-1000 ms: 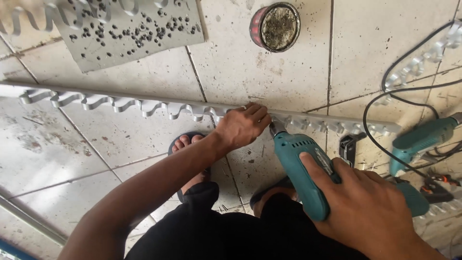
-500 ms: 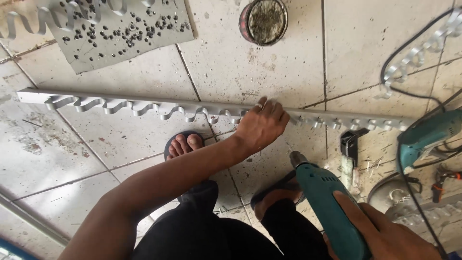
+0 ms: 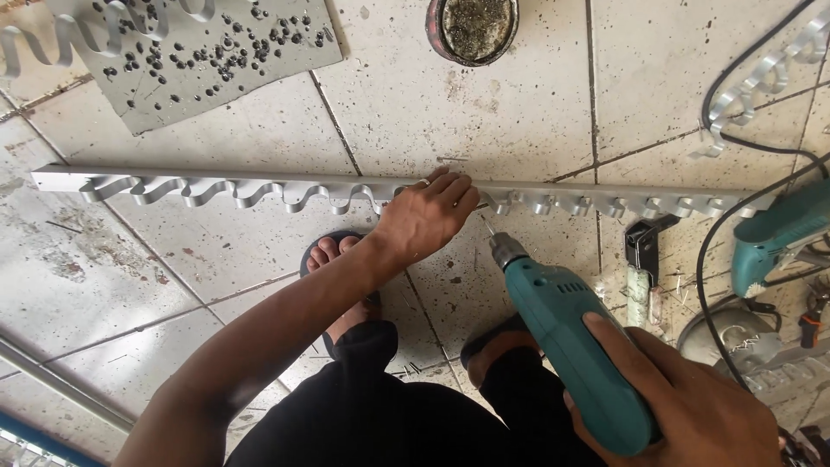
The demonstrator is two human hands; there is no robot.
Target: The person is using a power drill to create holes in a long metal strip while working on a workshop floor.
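Since 0.5 s ago, teal electric hand drill (image 3: 566, 342) rose w/ right hand (image 3: 683, 402) wrapped around its grip, bit tip now just below long grey metal rail with curled hooks (image 3: 216, 183) lying across tiled floor (image 3: 519, 112). Left hand (image 3: 424, 216) stays pressed flat on rail, fingers together. Second teal power tool (image 3: 778, 233) at right.

I count two of my own hands: my left hand (image 3: 425, 218) and my right hand (image 3: 683, 402). Two teal power tools: the drill (image 3: 566, 333) and a second tool (image 3: 778, 232) at the right edge. One long metal bar (image 3: 216, 183) with wavy strip. One perforated grey plate (image 3: 216, 52). One round tin (image 3: 474, 28). Two sandalled feet, my left foot (image 3: 333, 255) and right foot (image 3: 497, 342). One black cable (image 3: 735, 78).
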